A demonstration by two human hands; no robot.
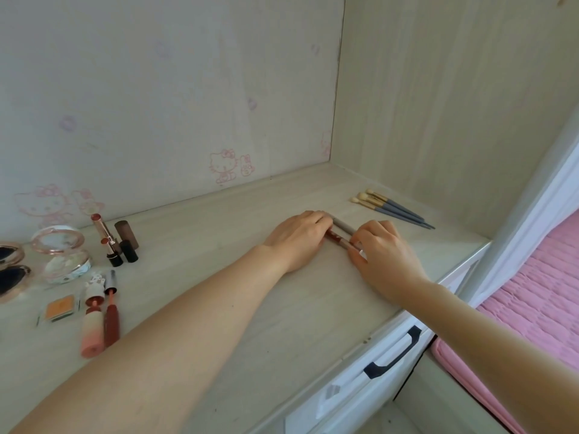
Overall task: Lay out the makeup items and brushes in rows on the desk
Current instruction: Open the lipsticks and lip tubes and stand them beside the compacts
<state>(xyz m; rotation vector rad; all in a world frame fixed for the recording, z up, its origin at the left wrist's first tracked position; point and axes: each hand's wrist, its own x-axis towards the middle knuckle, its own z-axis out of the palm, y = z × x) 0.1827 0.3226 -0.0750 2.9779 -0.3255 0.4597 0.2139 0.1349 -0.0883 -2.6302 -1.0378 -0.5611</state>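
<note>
Pale wood-grain tabletop (194, 245) in a corner niche, cartoon-cat wallpaper behind, wood side panel on the right. Nearest, at the front edge, a white drawer with black handle (393, 355) is sitting below the top; pink bed (532, 296) at right.

Near left: loose cluster waiting to be sorted – pink gradient tube (92, 327), dark red lip gloss (112, 317) beside it, orange eyeshadow pan (59, 307), open compact (61, 252) and a dark mirror compact (9, 270) at the left edge. Just beyond, an uncapped lipstick (108, 241) and two caps standing upright.

Middle: both hands are working together. Left hand (297, 239) is lying palm down, fingers curling over the far end of two slim pencils (343, 234) (one grey, one red-brown) lying side by side. Right hand (382, 255) is pinching their near end, grip closed on the tips. Likely squaring the ends so the pair sits parallel, starting a second row beside the brushes.

Far right: three grey-handled brushes (391, 208) already lined up, bristles pointing far-left, near the side panel, apart from the pencils.

Obstacles: nothing between the cluster and the rows; the left forearm is crossing that stretch and the side panel limits room rightward.
</note>
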